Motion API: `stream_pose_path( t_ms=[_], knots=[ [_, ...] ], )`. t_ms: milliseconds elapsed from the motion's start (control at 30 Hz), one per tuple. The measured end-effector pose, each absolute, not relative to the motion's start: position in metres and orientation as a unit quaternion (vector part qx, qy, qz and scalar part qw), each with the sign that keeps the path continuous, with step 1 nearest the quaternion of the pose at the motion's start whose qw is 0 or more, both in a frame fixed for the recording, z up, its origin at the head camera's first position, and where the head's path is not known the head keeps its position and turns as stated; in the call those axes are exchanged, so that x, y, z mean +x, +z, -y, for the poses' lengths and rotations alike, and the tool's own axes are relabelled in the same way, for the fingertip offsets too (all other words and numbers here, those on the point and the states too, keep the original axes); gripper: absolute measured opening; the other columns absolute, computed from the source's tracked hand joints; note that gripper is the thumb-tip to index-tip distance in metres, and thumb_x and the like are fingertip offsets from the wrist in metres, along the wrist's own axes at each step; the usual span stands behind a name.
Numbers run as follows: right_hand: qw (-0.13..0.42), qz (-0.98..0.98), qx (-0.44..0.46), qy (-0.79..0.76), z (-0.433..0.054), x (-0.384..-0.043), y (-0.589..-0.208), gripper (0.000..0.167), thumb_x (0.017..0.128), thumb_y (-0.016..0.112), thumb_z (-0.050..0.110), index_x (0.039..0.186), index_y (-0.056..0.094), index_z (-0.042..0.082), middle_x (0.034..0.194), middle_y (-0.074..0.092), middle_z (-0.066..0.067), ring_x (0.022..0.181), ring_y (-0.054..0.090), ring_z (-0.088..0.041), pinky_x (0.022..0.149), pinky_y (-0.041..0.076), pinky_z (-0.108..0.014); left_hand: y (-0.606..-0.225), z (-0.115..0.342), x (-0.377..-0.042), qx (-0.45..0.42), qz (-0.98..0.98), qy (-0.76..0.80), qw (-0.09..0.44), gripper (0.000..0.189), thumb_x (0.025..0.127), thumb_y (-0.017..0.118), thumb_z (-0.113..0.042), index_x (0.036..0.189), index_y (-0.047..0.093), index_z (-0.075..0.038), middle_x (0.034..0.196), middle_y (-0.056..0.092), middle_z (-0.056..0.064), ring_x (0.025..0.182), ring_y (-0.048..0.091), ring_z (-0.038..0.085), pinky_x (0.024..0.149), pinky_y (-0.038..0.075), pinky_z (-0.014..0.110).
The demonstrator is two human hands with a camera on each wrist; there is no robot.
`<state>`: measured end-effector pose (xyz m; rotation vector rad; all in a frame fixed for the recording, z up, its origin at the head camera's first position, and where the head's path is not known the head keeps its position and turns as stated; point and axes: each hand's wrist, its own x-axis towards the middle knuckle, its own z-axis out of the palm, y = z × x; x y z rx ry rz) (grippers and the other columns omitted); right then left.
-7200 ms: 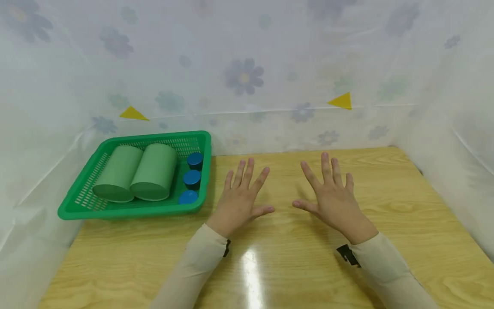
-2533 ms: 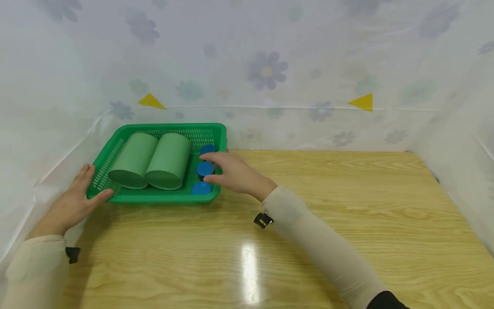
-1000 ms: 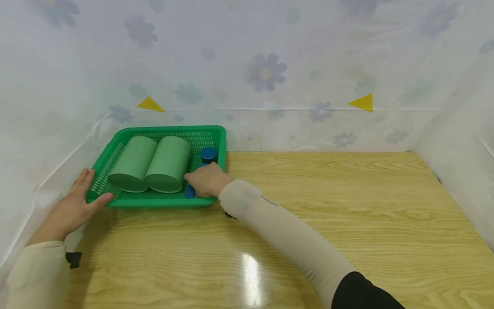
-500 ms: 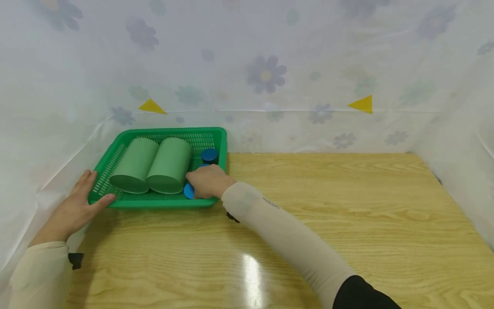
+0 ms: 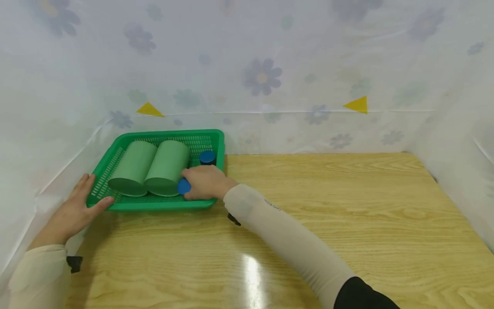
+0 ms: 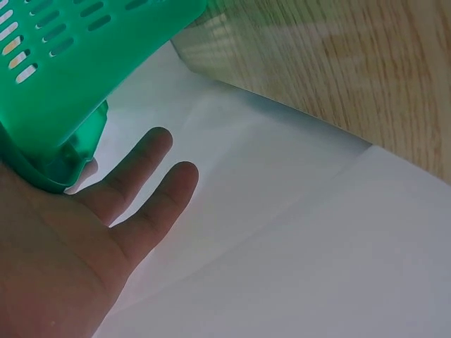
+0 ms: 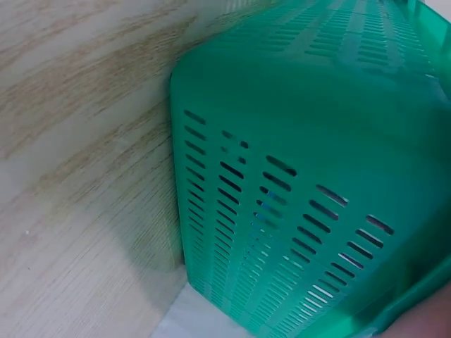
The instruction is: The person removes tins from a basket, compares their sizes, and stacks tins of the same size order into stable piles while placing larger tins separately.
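Note:
In the head view my right hand reaches over the right wall of a green plastic basket. Its thumb and fingers grip a small round piece with a blue top, tilted beside the light green cylinders; the hand covers most of it. Behind the hand stands another blue-topped dark piece; a third, seen earlier, is hidden. My left hand rests against the basket's front left corner, thumb on the rim, fingers along the outside. In the left wrist view, two fingers of the left hand stretch out straight past the basket corner.
Two large light green cylinders lie side by side in the basket. The wood-grain table extends to the right. White flowered sheeting rises behind and at both sides, with yellow triangles on the back. Slotted basket wall fills much of the right wrist view.
Both hands have gone from above the table to the basket. The right hand has reached in and gripped a blue-topped piece, which has tilted and shifted left. The left hand stays at the corner.

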<state>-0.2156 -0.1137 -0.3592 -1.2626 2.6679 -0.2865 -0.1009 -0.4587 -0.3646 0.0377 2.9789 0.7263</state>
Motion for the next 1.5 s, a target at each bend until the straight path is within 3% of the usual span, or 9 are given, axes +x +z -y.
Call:
stream_pose_path(
  t_ms=[367,533,767,1000,1300,1500],
  knots=[
    [0.08,-0.866,-0.398,-0.293,0.101,-0.219,-0.356,0.067,0.096,0.067,0.043,0.153,0.045,0.014,0.143,0.051,-0.004,0.118,0.055,-0.015,0.091,0.049,-0.027,-0.365,0.461,-0.103,0.012,-0.97,0.24,0.046,0.09,0.106,0.048,-0.044,0.16,-0.013,-0.005,0.163,-0.023,0.021,0.142,-0.005,0.062,0.1,0.011,0.082],
    [0.082,-0.832,-0.367,-0.408,0.087,-0.218,-0.35,0.068,0.096,0.07,0.038,0.154,0.043,0.014,0.153,0.043,-0.006,0.128,0.051,-0.02,0.096,0.049,-0.032,-0.366,0.463,-0.103,0.019,-0.969,0.241,0.042,0.09,0.106,0.048,-0.043,0.16,-0.013,-0.004,0.163,-0.023,0.021,0.143,-0.008,0.06,0.101,0.01,0.082],
    [0.071,-0.797,-0.341,-0.493,0.061,-0.212,-0.339,0.064,0.093,0.074,0.033,0.15,0.049,0.016,0.15,0.046,-0.005,0.123,0.053,-0.02,0.093,0.051,-0.034,-0.364,0.464,-0.103,0.021,-0.97,0.239,0.042,0.089,0.106,0.048,-0.042,0.159,-0.013,-0.005,0.162,-0.024,0.021,0.142,-0.009,0.06,0.099,0.01,0.083],
    [0.087,-0.779,-0.31,-0.538,0.029,-0.201,-0.335,0.063,0.092,0.076,0.029,0.149,0.049,0.021,0.126,0.059,-0.004,0.102,0.061,-0.017,0.079,0.056,-0.03,-0.367,0.463,-0.104,0.021,-0.969,0.241,0.041,0.089,0.106,0.049,-0.042,0.16,-0.013,-0.006,0.163,-0.024,0.021,0.143,-0.009,0.06,0.099,0.01,0.083],
    [0.07,-0.785,-0.294,-0.54,-0.001,-0.194,-0.341,0.066,0.092,0.077,0.025,0.15,0.049,0.016,0.127,0.06,-0.002,0.103,0.06,-0.018,0.085,0.055,-0.03,-0.368,0.463,-0.109,0.022,-0.97,0.238,0.044,0.09,0.106,0.049,-0.043,0.16,-0.013,-0.006,0.162,-0.024,0.021,0.142,-0.009,0.06,0.098,0.011,0.083],
    [0.056,-0.798,-0.286,-0.528,-0.019,-0.19,-0.346,0.062,0.091,0.079,0.024,0.147,0.053,0.016,0.123,0.063,0.0,0.101,0.061,-0.018,0.083,0.056,-0.032,-0.369,0.462,-0.112,0.027,-0.97,0.237,0.043,0.09,0.106,0.048,-0.043,0.16,-0.013,-0.005,0.162,-0.024,0.022,0.142,-0.007,0.062,0.098,0.01,0.083]
  ],
)
